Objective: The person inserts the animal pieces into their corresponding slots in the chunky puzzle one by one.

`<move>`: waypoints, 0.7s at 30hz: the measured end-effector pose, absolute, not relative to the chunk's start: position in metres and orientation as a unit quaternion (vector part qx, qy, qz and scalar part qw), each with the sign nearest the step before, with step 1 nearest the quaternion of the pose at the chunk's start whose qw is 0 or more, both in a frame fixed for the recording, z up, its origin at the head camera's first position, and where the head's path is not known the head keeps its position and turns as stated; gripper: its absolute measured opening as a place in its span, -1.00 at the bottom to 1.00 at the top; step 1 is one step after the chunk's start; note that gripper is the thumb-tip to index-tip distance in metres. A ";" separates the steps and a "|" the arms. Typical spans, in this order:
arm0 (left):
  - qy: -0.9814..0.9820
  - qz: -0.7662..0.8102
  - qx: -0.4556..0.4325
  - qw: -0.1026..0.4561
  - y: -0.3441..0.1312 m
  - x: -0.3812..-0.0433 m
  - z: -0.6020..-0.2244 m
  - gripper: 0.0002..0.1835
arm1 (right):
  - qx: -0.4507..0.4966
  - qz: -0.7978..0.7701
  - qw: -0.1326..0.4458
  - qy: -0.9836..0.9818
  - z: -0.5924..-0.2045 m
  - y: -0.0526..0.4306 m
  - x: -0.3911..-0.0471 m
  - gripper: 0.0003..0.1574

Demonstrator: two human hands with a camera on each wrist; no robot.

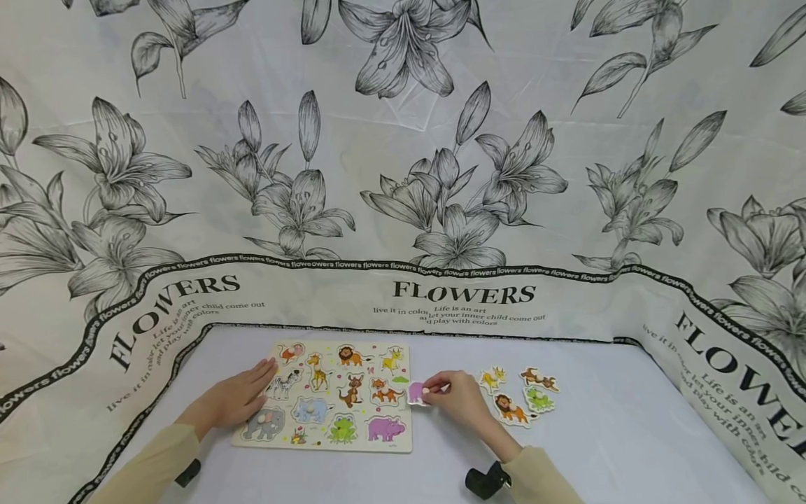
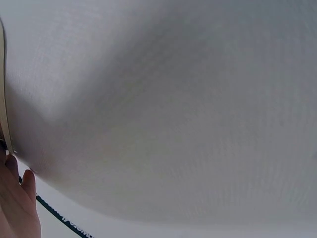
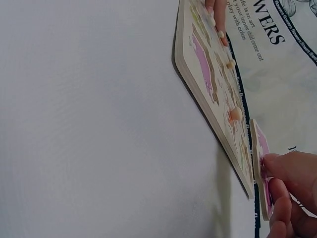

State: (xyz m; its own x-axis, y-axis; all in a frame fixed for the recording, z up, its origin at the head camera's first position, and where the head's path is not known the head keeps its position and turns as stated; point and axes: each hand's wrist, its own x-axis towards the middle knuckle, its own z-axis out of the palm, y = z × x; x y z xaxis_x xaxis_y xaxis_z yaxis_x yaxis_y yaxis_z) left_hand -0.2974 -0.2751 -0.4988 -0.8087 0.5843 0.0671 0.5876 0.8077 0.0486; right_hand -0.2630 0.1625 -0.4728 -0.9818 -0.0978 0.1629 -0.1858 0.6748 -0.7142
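My right hand (image 1: pixel 462 400) pinches a purple hippo puzzle piece (image 1: pixel 415 393) between thumb and fingers, just off the right edge of a wooden animal puzzle board (image 1: pixel 406 414). In the right wrist view the thick-edged hippo piece (image 3: pixel 261 139) is tilted up beside the board. My left hand (image 1: pixel 234 400) rests on the board's left edge with its fingers extended, partly covering the zebra and elephant. The purple hippo recess (image 1: pixel 386 429) shows at the board's lower right. Knobs stand up from several pieces set in the board.
To the right lie several loose pieces: a yellow goat (image 1: pixel 492 379), a lion (image 1: pixel 511 409), a green frog (image 1: pixel 539 400) and a brown kangaroo (image 1: pixel 539 379). A flower-printed cloth (image 1: pixel 340 301) rises behind the white table surface (image 1: pixel 327 483).
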 end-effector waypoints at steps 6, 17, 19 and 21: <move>-0.954 -0.038 -0.298 -0.013 -0.271 -0.295 -0.491 -0.37 | 0.090 0.404 0.039 -0.909 -0.473 0.159 -0.258 -0.87; -0.953 -0.044 -0.301 -0.006 -0.270 -0.292 -0.487 -0.38 | 0.119 0.396 0.028 -0.910 -0.479 0.152 -0.253 -0.87; -0.952 -0.043 -0.302 -0.003 -0.270 -0.292 -0.487 -0.39 | 0.128 0.394 0.025 -0.910 -0.481 0.151 -0.252 -0.87; -0.952 -0.042 -0.303 -0.002 -0.270 -0.291 -0.487 -0.39 | 0.135 0.393 0.021 -0.909 -0.484 0.149 -0.251 -0.87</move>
